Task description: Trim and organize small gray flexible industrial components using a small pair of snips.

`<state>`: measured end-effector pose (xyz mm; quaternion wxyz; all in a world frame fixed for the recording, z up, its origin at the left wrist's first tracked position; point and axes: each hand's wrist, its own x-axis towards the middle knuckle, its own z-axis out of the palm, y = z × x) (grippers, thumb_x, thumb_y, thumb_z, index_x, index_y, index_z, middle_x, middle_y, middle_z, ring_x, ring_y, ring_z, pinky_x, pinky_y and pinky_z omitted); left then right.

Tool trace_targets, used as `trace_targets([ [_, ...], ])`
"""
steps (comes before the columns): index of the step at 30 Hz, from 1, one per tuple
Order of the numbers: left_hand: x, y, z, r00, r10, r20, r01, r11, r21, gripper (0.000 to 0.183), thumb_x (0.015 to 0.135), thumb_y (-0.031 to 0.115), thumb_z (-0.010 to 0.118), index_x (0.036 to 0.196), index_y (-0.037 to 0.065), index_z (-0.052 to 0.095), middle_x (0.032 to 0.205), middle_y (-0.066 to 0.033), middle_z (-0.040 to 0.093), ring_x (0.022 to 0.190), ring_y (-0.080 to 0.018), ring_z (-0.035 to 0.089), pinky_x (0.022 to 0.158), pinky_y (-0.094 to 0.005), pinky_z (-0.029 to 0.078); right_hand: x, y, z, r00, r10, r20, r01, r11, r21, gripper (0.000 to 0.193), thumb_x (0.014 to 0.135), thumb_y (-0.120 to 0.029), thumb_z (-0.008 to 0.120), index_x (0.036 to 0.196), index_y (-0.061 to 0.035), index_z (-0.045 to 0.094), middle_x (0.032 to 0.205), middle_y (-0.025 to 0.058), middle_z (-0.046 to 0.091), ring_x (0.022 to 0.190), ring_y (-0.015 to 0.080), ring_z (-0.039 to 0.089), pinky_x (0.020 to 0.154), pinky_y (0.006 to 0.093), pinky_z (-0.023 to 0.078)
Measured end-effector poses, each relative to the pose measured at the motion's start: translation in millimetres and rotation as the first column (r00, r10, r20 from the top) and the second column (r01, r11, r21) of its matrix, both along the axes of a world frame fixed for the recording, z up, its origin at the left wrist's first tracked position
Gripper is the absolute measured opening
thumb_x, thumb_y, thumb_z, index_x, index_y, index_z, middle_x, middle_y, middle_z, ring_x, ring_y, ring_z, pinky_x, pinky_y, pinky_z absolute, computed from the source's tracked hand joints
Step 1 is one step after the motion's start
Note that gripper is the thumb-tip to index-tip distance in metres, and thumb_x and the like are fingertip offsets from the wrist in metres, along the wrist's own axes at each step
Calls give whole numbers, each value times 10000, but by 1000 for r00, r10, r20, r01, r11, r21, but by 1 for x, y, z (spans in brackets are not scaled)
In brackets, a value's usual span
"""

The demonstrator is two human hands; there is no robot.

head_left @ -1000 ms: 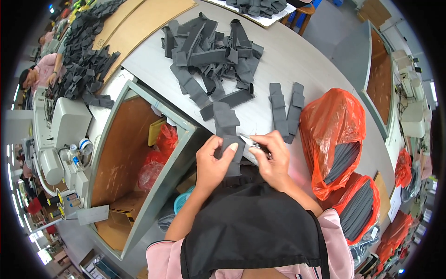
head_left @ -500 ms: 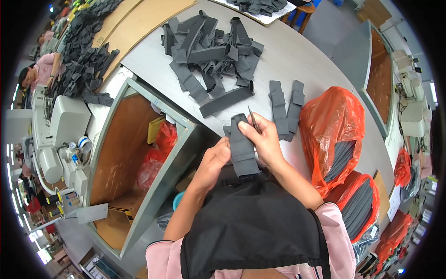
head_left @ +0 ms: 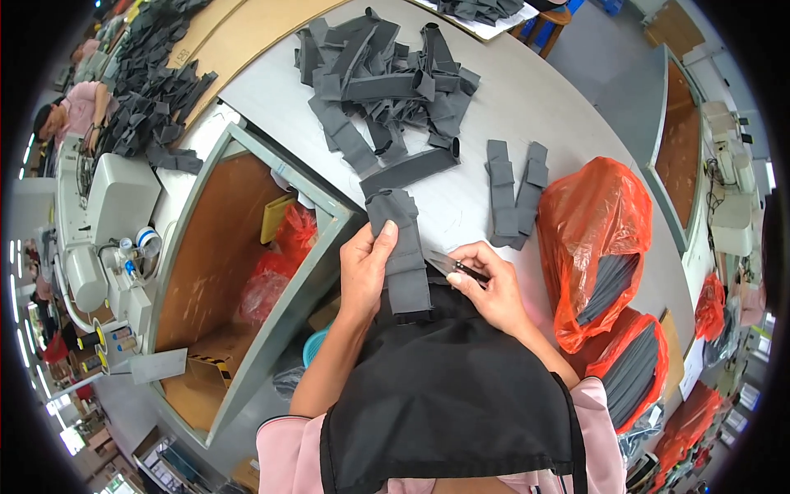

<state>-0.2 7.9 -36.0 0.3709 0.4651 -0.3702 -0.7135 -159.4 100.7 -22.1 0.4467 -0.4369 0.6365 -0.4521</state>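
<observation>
Fabric strip [head_left: 408, 284] between hands [head_left: 364, 270] [head_left: 496, 292], under left thumb [head_left: 384, 240]

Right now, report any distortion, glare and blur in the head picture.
Head view: the pale table bows along its right edge, likely fisheye distortion; head view: glints show on the upper red bag; head view: left hand and right hand look reasonably sharp.

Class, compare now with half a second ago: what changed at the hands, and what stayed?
The grey strip moved left. The right hand let go of it and moved down and right, keeping the snips. The left hand moved up and left, its thumb now on the strip. The strip pile and red bags stayed put.
</observation>
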Motion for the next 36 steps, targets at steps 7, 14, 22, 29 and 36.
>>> trace_targets([
  [7,-1,-1,4,999,-33,-18,33,999,20,219,919,206,546,924,2,627,803,37,568,715,-32,460,642,-195,392,4,-10,-4,965,38,260,-32,999,-27,197,798,-38,647,980,-15,577,797,36,638,704,74,575,639,228,460],
  [14,-1,-1,15,998,-47,-43,50,996,75,228,921,192,538,953,-14,632,823,2,602,713,-47,514,640,-205,427,7,-9,8,949,21,-315,-74,985,-155,194,771,-33,659,950,0,594,730,46,629,649,102,576,693,266,472],
  [22,-4,-3,15,998,-27,-56,34,990,135,226,913,186,552,952,-21,632,830,-15,618,709,-55,538,623,-211,446,9,-12,5,991,-67,-119,42,978,-204,176,751,-68,679,911,-21,621,711,77,621,569,184,585,552,282,452],
  [29,4,-4,-7,989,-49,140,63,994,-93,300,885,228,600,676,24,532,604,81,413,570,-19,306,478,-211,249,3,-14,29,813,47,-580,-237,937,-257,195,734,-76,687,909,-39,609,729,84,621,595,228,608,552,296,461],
  [36,2,-4,-6,963,-68,260,122,973,-198,375,867,252,623,624,19,458,537,73,334,534,-24,272,444,-238,220,-1,-22,32,695,96,-713,-396,879,-267,220,723,-130,712,866,-47,567,673,77,594,569,237,595,513,326,445],
])
